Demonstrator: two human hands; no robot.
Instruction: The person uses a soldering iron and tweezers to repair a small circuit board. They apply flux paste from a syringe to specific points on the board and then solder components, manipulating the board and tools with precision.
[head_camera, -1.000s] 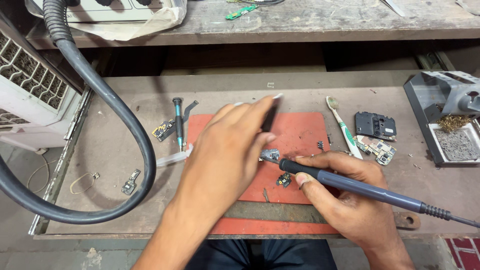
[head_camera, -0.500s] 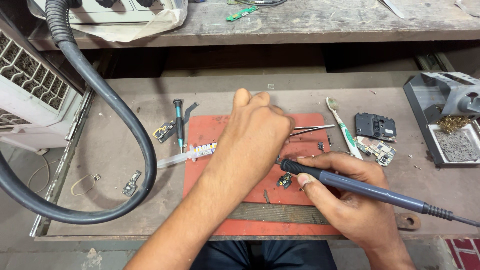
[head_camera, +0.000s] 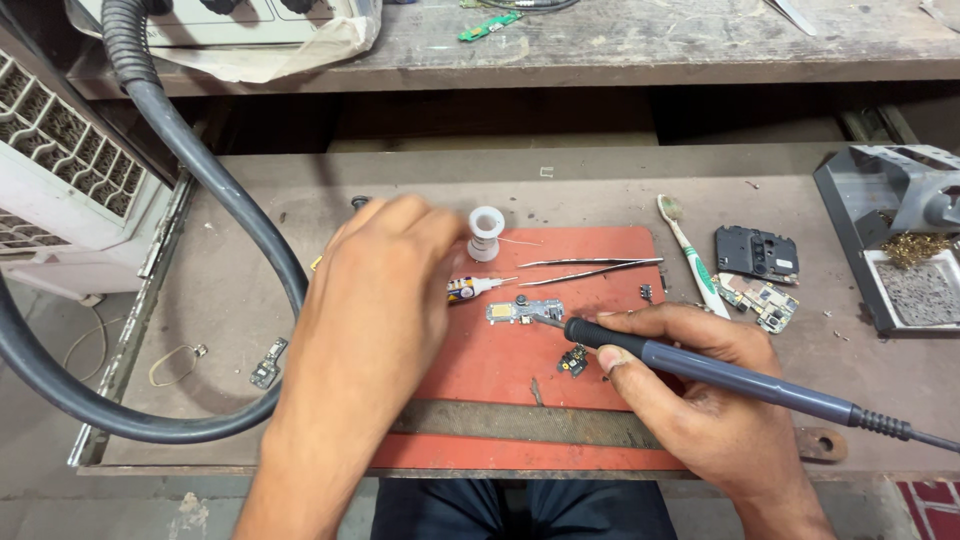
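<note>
Our right hand (head_camera: 700, 400) gripped the slim blue soldering iron (head_camera: 740, 378) over a small circuit board (head_camera: 522, 312); our left hand (head_camera: 385, 290), fingers loosely released, hovered beside a white spool (head_camera: 486, 232) on the red mat (head_camera: 500, 370).

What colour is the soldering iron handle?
Dark blue-grey with a black grip collar: the soldering iron, held in the right hand. Head view, the only one.

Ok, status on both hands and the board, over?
Right hand grips the blue soldering iron, tip on the small circuit board. Left hand by the white spool. Tweezers lie apart.
</note>
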